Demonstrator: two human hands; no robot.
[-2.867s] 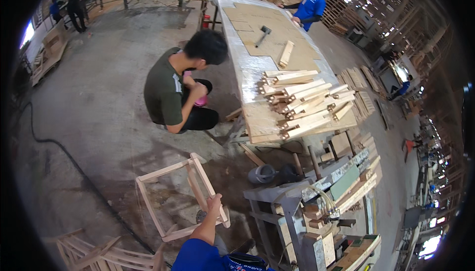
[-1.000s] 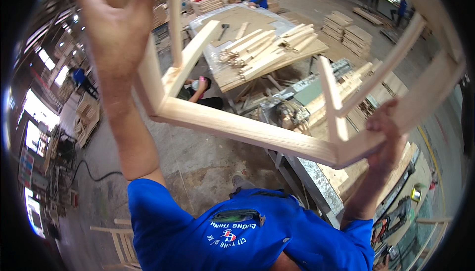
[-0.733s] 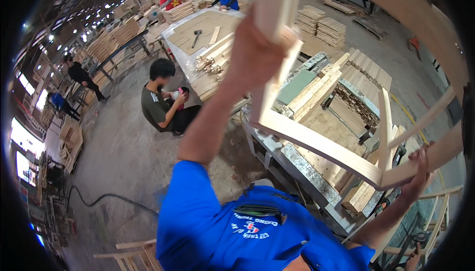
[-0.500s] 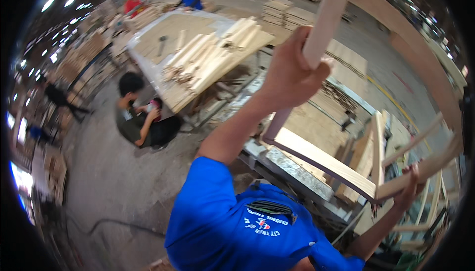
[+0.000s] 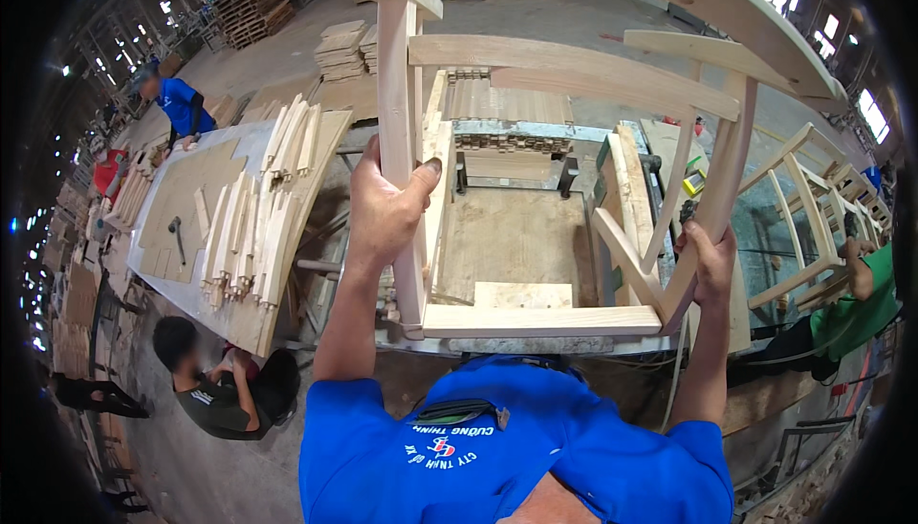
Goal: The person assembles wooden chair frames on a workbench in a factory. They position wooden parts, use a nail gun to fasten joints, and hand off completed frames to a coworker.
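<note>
I hold a bare wooden chair frame up in front of me, above a machine table. My left hand is wrapped around one upright leg of the frame. My right hand grips a curved leg on the frame's other side. A crossbar of the frame runs level between my two hands, and its upper rails arch over the top of the view.
A long workbench at left carries a pile of wooden slats and a hammer. One person crouches beside it, another in blue stands at its far end. At right a person in green handles another chair frame.
I have lifted the frame off the floor and turned right with it. It has come down from overhead to chest height over the machine table, both hands still gripping it.
</note>
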